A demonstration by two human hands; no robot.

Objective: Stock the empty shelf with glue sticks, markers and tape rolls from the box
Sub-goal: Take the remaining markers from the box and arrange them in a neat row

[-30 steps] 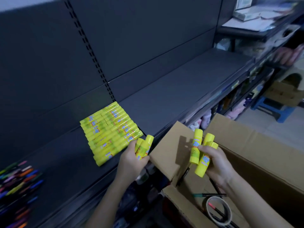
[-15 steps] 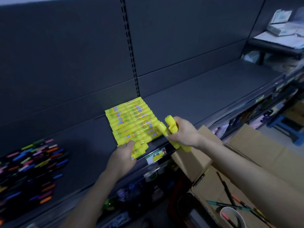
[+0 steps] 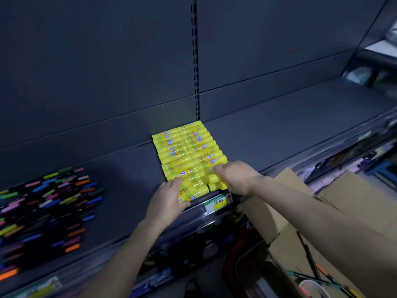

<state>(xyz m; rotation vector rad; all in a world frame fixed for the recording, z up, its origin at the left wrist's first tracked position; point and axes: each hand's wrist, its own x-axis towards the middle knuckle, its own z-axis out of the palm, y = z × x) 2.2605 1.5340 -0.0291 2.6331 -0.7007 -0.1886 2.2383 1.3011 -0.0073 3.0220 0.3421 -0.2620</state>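
Glue sticks (image 3: 187,151) laid in 2 columns on the shelf (image 3: 290,136) — left hand (image 3: 168,198) grips the front-left ones, right hand (image 3: 236,177) the front-right ones, near the box (image 3: 343,201).

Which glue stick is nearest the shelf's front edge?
The left column's last glue stick, gripped by the left hand; the other sticks lie farther back.

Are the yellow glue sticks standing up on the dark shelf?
No, the yellow glue sticks lie flat in rows on the dark shelf.
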